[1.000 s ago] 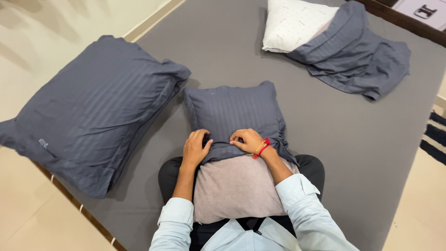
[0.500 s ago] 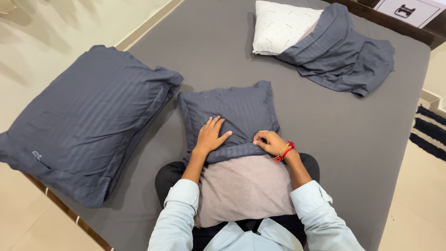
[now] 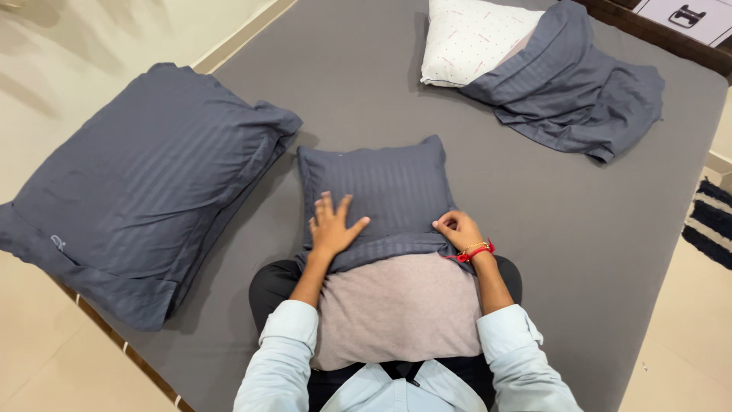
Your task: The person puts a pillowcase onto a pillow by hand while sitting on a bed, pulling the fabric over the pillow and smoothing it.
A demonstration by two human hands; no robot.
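Small beige fabric pillow (image 3: pixel 396 309) on the person's lap — half inside a grey striped pillowcase (image 3: pixel 377 191). Left hand (image 3: pixel 332 225) spread flat on the case; right hand (image 3: pixel 457 229) grip pinching its hem.

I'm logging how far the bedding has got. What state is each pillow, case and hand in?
Middle pillow: half inside striped grey case.
Large pillow: fully cased.
White pillow: partly in loose case.
Left hand: flat on case.
Right hand: pinching case edge.
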